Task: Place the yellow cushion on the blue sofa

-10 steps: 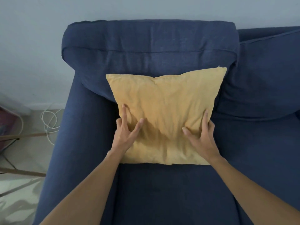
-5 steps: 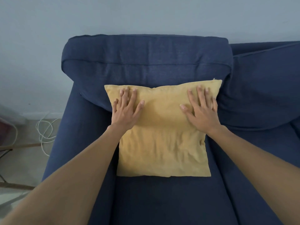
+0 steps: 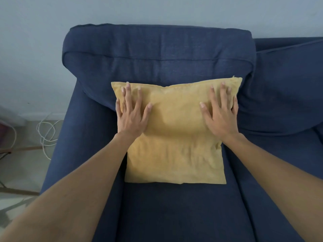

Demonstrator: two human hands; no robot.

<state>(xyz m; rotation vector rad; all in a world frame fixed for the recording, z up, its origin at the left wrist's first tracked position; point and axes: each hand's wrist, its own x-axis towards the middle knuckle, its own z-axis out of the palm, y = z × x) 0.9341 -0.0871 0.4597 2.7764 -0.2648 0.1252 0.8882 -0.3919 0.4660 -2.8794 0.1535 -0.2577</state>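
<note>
Your two hands press a square yellow fabric cushion [image 3: 174,137] flat against the dark blue upholstered sofa [image 3: 174,215].

The cushion stands on the seat at the sofa's left end, its upper edge leaning on the plump blue back cushion [image 3: 157,55] and its lower edge resting on the seat. Your left hand [image 3: 131,116] lies palm-down on the upper left part of the cushion, fingers spread and straight, gripping nothing. Your right hand [image 3: 220,116] lies the same way on the upper right part, fingers fanned toward the top corner, its outer edge just beside a second blue back cushion [image 3: 283,88]. The fabric is creased between and below your palms. On the pale floor to the left of the sofa arm lies a loosely coiled white cable [image 3: 47,131].
</note>
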